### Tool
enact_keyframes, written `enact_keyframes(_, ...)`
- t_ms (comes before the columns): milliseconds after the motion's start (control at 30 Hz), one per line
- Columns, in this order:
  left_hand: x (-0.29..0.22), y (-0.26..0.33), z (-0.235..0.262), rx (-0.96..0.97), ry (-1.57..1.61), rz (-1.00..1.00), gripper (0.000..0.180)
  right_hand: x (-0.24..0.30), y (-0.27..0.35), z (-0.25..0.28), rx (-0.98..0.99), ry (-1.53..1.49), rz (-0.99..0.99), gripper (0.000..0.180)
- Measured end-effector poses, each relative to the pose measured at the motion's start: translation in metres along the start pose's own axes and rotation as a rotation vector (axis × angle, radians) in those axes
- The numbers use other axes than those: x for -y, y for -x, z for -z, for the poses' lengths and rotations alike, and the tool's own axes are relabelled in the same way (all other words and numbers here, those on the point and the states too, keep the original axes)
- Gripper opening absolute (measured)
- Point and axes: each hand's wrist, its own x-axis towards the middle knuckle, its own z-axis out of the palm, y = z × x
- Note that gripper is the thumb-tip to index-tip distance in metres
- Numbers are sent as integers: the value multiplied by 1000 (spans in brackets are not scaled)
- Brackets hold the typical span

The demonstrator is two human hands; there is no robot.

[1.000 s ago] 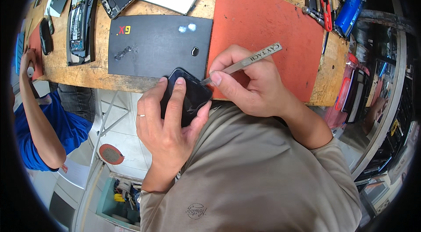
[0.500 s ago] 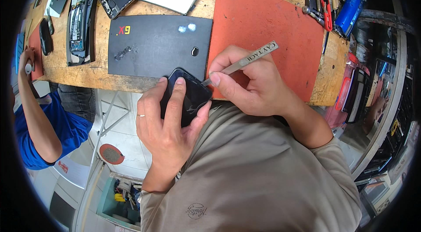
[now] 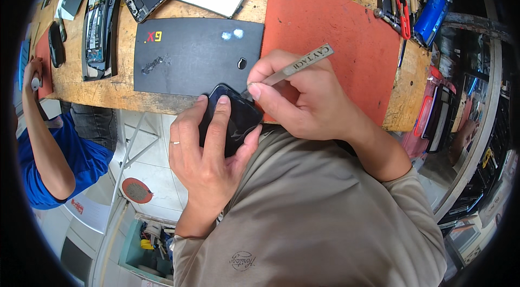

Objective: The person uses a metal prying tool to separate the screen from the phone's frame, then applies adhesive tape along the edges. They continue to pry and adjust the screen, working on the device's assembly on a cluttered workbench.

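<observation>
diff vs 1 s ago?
Little. The tweezers in the right hand tipped slightly steeper, tip kept at the phone's upper edge. Left hand holds the phone as before. The co-worker's arm at far left barely shifted. Bench items unchanged.

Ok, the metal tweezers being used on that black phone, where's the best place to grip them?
Grip the tweezers low on the flat shaft near the tip, as the right hand does, coming from the right; the upper end juts free, and the left hand cradles the phone.
</observation>
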Motion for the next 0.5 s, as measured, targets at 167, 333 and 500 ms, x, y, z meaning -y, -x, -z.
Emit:
enact_keyframes(167,0,0,0,-2,12,9,62,1,-2,2,35,5,-10,4)
enact_keyframes(333,0,-1,-1,-11,0,-7,62,0,-5,1,-77,-41,-27,6)
enact_keyframes(500,-1,-1,-1,-13,5,2,63,-2,-9,-3,-172,-105,-199,7)
